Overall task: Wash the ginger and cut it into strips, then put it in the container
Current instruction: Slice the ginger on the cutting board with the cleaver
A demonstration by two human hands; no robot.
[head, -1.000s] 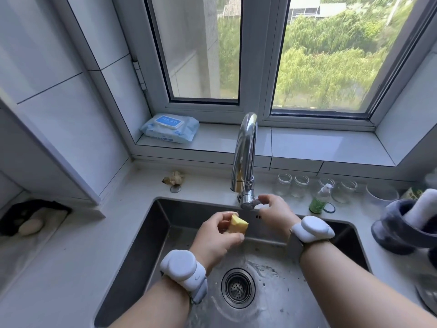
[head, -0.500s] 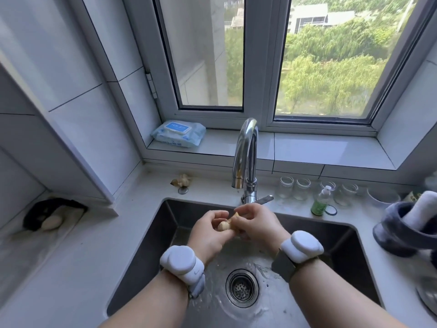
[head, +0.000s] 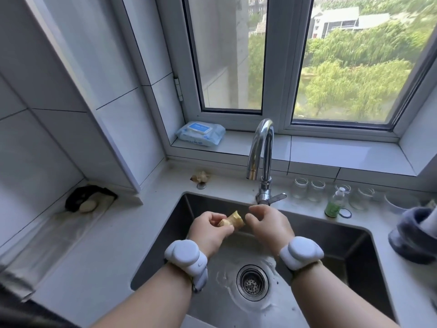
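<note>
A short tan piece of ginger [head: 233,220] is held over the steel sink [head: 165,245], just below the chrome faucet [head: 261,150]. My left hand [head: 210,229] grips its near end with curled fingers. My right hand [head: 267,224] is at the ginger's right end, fingers curled and touching it. Water lies on the sink floor around the drain [head: 252,281]. No container for the strips is plainly seen.
Several small glass jars [head: 307,189] and a green-based bottle [head: 334,202] stand behind the sink on the right. A wipes pack [head: 199,133] lies on the windowsill. Ginger scraps [head: 201,177] sit behind the sink's left corner. A grey cloth bundle [head: 416,235] is at far right.
My right hand left the faucet handle and came to the ginger in my left hand. The ginger has turned between both hands. The view has tilted up a little.
</note>
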